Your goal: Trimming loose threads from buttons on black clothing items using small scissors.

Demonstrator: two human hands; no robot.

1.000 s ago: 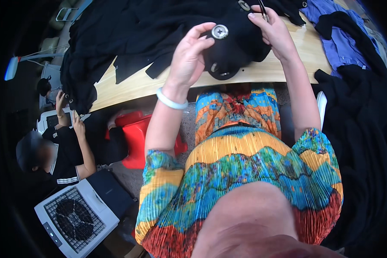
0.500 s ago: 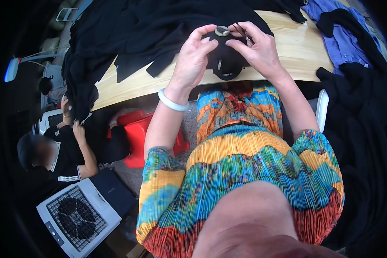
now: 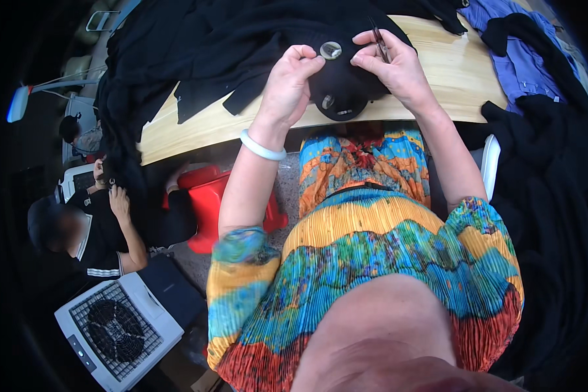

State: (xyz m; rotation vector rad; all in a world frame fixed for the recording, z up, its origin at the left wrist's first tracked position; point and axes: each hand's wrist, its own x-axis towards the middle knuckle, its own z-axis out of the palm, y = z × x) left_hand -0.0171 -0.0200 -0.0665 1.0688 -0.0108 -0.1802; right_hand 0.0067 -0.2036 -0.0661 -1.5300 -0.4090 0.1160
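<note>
My left hand (image 3: 293, 77) is closed in a pinch, its thumb and fingertip at the edge of a small round disc (image 3: 331, 50) with a pale rim and dark, partly shiny middle. To its right, my right hand (image 3: 396, 65) holds a pair of slim dark snips or tweezers (image 3: 380, 44), tips pointing up and away; the exact kind is unclear. Its thumb and forefinger are apart from the disc. Beneath both hands lies a black rounded piece (image 3: 346, 85), apparently cloth, reaching the table's near edge. Small pale shiny spots show on it.
Black garments (image 3: 196, 52) cover much of the wooden table (image 3: 447, 72). Blue-purple clothing (image 3: 519, 68) lies at its right end, with more black cloth (image 3: 542, 196) below. At left, a person (image 3: 98, 222) sits near a red stool (image 3: 206, 206) and a grey fan unit (image 3: 121, 330).
My left fingers have closed into a tighter pinch, and the disc has shifted slightly left. My right fingers have drawn away from it, with the dark tool now more upright.
</note>
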